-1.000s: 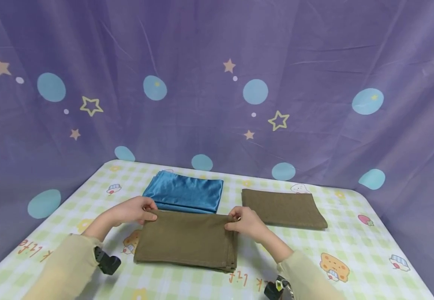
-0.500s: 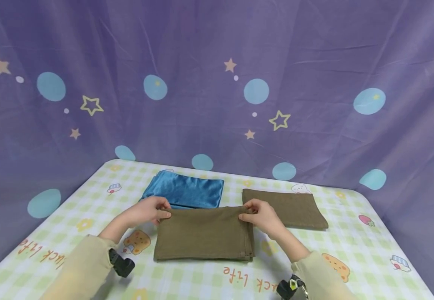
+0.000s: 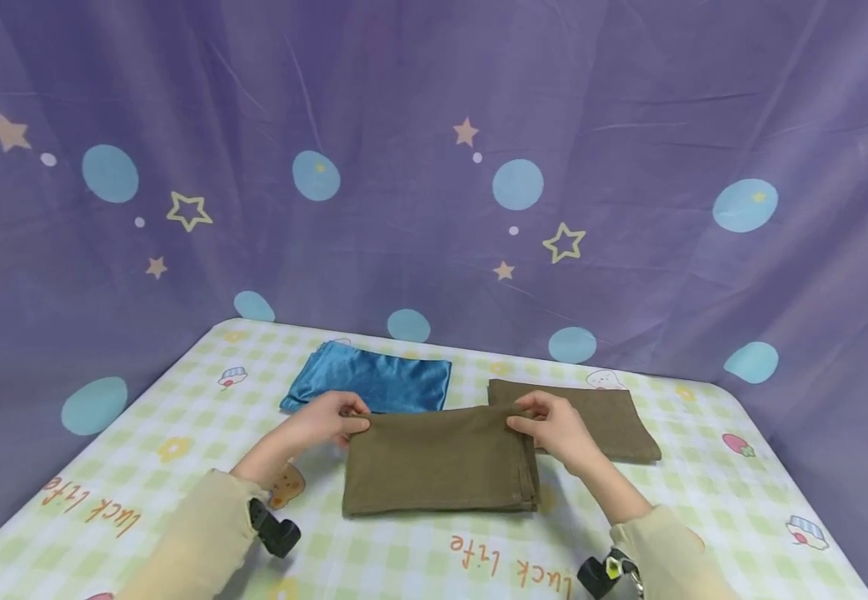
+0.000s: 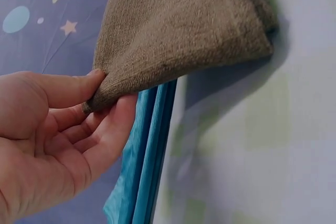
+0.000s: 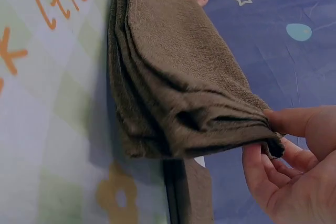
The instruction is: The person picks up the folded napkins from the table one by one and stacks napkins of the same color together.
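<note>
Brown cloth (image 3: 437,462), folded: hanging by its upper corners over the counter (image 3: 374,558), in front of a blue cloth (image 3: 381,381) and a second cloth (image 3: 614,425), both lying folded. Hands, two: left hand (image 3: 323,421) and right hand (image 3: 557,431) each pinching a corner, thumb against fingers.

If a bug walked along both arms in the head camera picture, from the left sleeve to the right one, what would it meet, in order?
Pale yellow fabric left sleeve → left hand → folded rectangular brown cloth → right hand → pale yellow fabric right sleeve.
</note>
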A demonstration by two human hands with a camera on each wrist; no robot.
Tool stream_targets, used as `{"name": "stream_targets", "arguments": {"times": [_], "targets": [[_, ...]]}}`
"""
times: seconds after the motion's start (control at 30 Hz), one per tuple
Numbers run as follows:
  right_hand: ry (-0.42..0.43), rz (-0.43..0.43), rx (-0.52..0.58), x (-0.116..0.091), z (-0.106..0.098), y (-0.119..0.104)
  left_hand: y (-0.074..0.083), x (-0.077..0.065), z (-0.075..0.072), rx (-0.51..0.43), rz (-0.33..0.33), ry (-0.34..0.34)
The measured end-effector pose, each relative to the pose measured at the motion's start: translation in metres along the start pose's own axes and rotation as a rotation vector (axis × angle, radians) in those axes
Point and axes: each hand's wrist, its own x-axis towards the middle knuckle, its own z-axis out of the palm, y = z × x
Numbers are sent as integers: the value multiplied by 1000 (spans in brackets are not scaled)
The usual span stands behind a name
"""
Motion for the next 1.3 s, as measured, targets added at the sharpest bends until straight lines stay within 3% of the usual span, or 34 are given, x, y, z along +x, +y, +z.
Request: {"name": "stream_targets", "arguments": {"times": [0.4,0.7,1.03,1.3], "targets": [[32,58,-37,4,-29,6,23,21,21,-79,-1,44],[56,39,-69,5,-56,-1,39,32,36,-115,12,51],[116,90,-72,8,-79,-5,50,50,52,-165,-2,84],[142,120,-37,8,-99,-2,62,68,64,-293,-3,137]]}}
